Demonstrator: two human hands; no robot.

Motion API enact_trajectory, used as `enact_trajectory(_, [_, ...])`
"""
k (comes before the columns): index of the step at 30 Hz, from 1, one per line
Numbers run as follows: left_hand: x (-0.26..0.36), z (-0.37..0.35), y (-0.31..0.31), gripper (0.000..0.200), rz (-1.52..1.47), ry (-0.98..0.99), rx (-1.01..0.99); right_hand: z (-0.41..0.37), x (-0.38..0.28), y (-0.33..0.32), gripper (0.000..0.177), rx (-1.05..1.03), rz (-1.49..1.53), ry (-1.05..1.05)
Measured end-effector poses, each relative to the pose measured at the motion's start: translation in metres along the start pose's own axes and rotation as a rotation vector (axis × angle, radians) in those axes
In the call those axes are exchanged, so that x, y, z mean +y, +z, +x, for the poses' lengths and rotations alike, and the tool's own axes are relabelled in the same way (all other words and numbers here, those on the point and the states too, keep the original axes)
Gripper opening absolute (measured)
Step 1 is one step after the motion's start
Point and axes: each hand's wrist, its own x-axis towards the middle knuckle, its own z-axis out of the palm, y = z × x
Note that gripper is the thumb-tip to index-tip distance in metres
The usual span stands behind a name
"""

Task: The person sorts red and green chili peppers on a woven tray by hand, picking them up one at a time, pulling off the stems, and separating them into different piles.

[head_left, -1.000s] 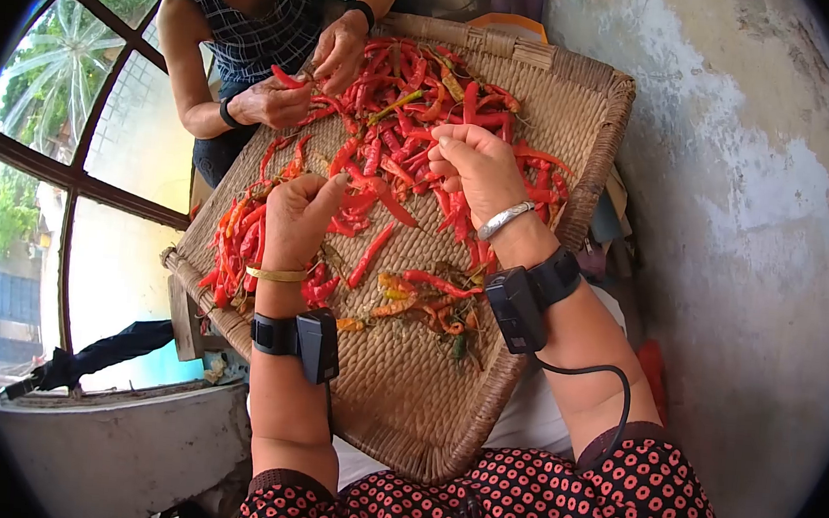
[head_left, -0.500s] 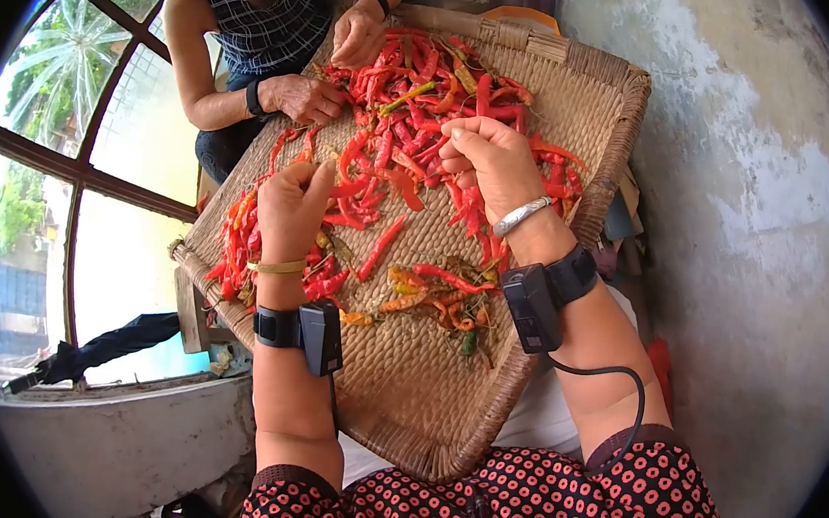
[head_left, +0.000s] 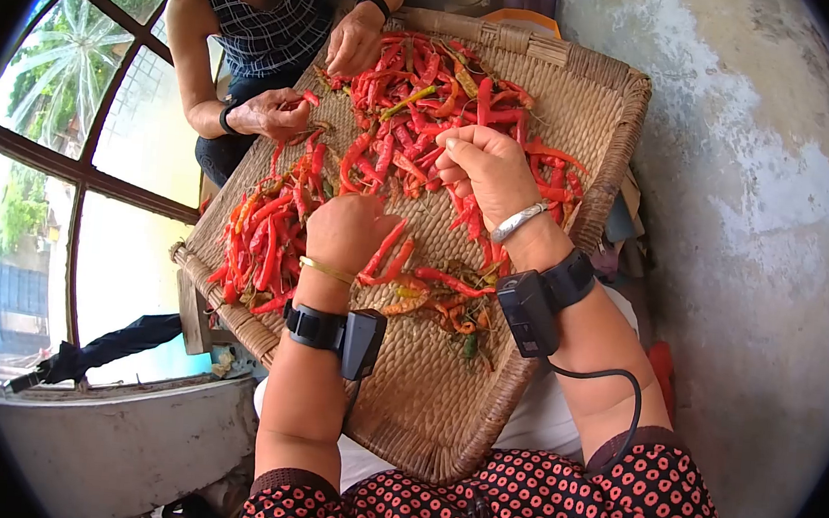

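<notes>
Red chili peppers (head_left: pixel 414 142) lie heaped on a woven tray (head_left: pixel 395 384). My left hand (head_left: pixel 343 234) is low over the middle of the tray, back upward. Its fingertips are largely hidden, close beside a single red chili pepper (head_left: pixel 381 247). My right hand (head_left: pixel 485 167) hovers at the near side of the main heap, thumb and fingers pinched together; anything between them is too small or hidden to name. To the left lies another pile of red chilies (head_left: pixel 266 233). Nearer me is a small group of orange, yellowish and shrivelled peppers (head_left: pixel 445 305).
Across the tray sits another person (head_left: pixel 258 23), one hand (head_left: pixel 275 114) holding a red chili and the other (head_left: pixel 356 40) at the heap's edge. A window (head_left: pixel 80 174) and a folded dark umbrella (head_left: pixel 111 347) are at left. A worn wall (head_left: pixel 728 235) stands at right.
My left hand has moved right and toward me, away from the left pile. My right hand has barely shifted. The other person's lower hand has lifted back from the heap with a chili.
</notes>
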Motion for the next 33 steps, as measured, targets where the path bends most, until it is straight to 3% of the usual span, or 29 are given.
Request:
enact_trajectory(2, [0.007, 0.000, 0.011, 0.026, 0.153, 0.003, -0.158, 0.001, 0.001, -0.002, 0.016, -0.027, 0.001, -0.016])
enact_trajectory(7, [-0.013, 0.005, 0.029, 0.023, 0.247, 0.042, -0.260, 0.001, -0.001, -0.002, 0.017, -0.022, -0.003, -0.005])
enact_trajectory(11, [-0.007, 0.005, 0.009, 0.018, 0.210, -0.153, 0.304, 0.000, -0.002, -0.002, 0.015, -0.028, -0.004, -0.008])
enact_trajectory(13, [0.006, 0.003, 0.003, 0.019, 0.089, -0.051, 0.310, 0.000, -0.002, -0.001, 0.014, 0.008, 0.033, -0.011])
enact_trajectory(15, [0.015, 0.002, 0.022, 0.019, -0.144, 0.314, 0.097, -0.001, -0.004, 0.000, 0.013, 0.027, 0.068, -0.036])
enact_trajectory(17, [0.033, -0.006, 0.034, 0.016, -0.154, 0.572, -0.279, 0.001, -0.003, -0.002, 0.012, 0.063, 0.110, -0.058])
enact_trajectory(23, [0.068, -0.016, 0.041, 0.015, 0.174, 0.556, -0.389, 0.000, -0.003, 0.000, 0.011, 0.043, 0.063, -0.050])
enact_trajectory(26, [0.051, -0.013, 0.044, 0.012, -0.088, 0.678, -0.325, 0.002, -0.004, -0.002, 0.011, 0.056, 0.127, -0.062])
enact_trajectory(27, [0.044, -0.011, 0.042, 0.012, -0.089, 0.679, -0.329, 0.002, -0.006, -0.003, 0.011, 0.059, 0.129, -0.060])
enact_trajectory(29, [0.033, -0.009, 0.027, 0.008, -0.681, 0.526, -0.443, 0.001, -0.008, -0.003, 0.012, 0.061, 0.143, -0.084])
enact_trajectory(30, [0.031, -0.008, 0.017, 0.007, -0.724, 0.396, -0.466, 0.002, -0.007, -0.005, 0.013, 0.062, 0.133, -0.093])
enact_trajectory(31, [0.026, -0.008, 0.011, 0.007, -0.725, 0.395, -0.464, 0.001, -0.008, -0.006, 0.013, 0.060, 0.132, -0.093])
enact_trajectory(33, [0.015, -0.006, 0.004, 0.005, -0.969, 0.110, -0.553, 0.000, -0.010, -0.005, 0.014, 0.082, 0.119, -0.078])
